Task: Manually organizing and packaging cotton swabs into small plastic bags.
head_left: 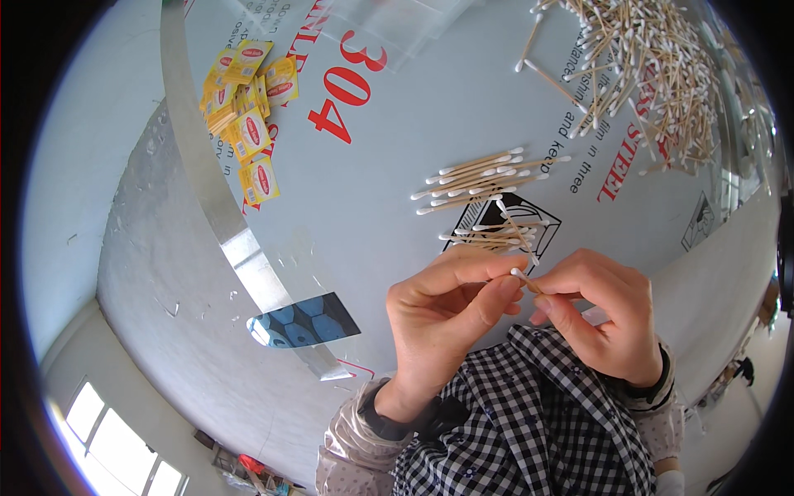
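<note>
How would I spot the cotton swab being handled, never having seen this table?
Start at the grey table top, then find the left hand and right hand nearly meeting at its near side. The cotton swab is pinched between them, one white tip showing. Unlike the small groups and big heap of swabs beyond, this one is held.

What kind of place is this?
It looks like a small workroom, though I can't be sure. There's a big grey table with printing on it, a heap of loose cotton swabs, and a pile of little yellow packets.
</note>
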Motion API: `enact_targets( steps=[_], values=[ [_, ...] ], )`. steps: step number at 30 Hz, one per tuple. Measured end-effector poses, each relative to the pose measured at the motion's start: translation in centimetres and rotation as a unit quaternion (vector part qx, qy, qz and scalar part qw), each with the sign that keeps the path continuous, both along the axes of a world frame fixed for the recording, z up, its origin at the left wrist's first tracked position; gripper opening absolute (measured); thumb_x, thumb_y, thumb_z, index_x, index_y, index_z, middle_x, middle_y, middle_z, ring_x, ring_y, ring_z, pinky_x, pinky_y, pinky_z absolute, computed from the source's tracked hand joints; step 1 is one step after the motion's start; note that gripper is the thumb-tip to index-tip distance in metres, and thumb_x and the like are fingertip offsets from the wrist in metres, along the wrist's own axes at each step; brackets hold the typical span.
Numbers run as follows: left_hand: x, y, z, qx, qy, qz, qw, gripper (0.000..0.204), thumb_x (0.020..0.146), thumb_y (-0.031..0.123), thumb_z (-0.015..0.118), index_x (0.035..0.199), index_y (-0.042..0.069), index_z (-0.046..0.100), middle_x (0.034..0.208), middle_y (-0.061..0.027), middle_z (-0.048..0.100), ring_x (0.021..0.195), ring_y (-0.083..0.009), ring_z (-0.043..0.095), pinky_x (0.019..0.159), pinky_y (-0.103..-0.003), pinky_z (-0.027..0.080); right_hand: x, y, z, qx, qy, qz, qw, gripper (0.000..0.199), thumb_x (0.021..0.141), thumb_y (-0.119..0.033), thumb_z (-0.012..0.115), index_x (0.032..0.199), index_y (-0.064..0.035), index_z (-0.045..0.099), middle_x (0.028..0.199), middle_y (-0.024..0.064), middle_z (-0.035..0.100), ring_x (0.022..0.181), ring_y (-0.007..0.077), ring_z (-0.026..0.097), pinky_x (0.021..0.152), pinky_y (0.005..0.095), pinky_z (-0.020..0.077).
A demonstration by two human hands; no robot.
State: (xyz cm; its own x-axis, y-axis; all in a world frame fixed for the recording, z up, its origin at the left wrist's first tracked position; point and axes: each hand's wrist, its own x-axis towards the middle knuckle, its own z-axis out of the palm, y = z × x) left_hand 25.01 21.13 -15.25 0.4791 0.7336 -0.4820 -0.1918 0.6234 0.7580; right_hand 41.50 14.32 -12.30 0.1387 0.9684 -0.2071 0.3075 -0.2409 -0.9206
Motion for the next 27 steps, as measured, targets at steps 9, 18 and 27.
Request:
enact_targets(
  steps=[9, 18, 27],
  values=[
    [0.1, 1.0, 0.0, 0.479, 0.213, -0.052, 0.850, 0.017, 0.076, -0.013, 0.069, 0.092, -0.006, 0.069, 0.082, -0.0122, 0.071, 0.071, -0.0160, 0.068, 0.065, -0.028, 0.055, -0.1, 0.0, 0.6, 0.050, -0.127, 0.030, 0.990, 0.016, 0.080, 0.006, 0.069, 0.092, -0.0019, 0.064, 0.071, 0.0080, 0.059, 0.054, 0.0206, 0.058, 0.046, 0.0312, 0.0431],
    [-0.1, 0.3, 0.8, 0.182, 0.089, -0.058, 0.978, 0.007, 0.087, -0.004, 0.065, 0.094, -0.006, 0.065, 0.080, -0.0079, 0.066, 0.072, -0.0148, 0.066, 0.065, -0.028, 0.057, 1.3, -0.4, 1.4, -0.079, 0.077, -0.014, 0.994, 0.005, 0.089, 0.002, 0.063, 0.093, 0.0013, 0.066, 0.077, 0.0074, 0.064, 0.056, 0.0126, 0.062, 0.050, 0.0237, 0.0461],
    [-0.3, 0.4, 0.8, -0.114, -0.066, -0.105, 0.986, 0.020, 0.098, 0.005, 0.057, 0.110, -0.008, 0.065, 0.087, -0.0100, 0.068, 0.074, -0.0125, 0.065, 0.069, -0.027, 0.059, 2.7, -1.6, 1.0, -0.161, 0.247, -0.048, 0.955, 0.011, 0.096, -0.002, 0.057, 0.094, 0.0051, 0.065, 0.082, 0.0079, 0.065, 0.059, 0.0103, 0.062, 0.052, 0.0220, 0.0467]
  ],
)
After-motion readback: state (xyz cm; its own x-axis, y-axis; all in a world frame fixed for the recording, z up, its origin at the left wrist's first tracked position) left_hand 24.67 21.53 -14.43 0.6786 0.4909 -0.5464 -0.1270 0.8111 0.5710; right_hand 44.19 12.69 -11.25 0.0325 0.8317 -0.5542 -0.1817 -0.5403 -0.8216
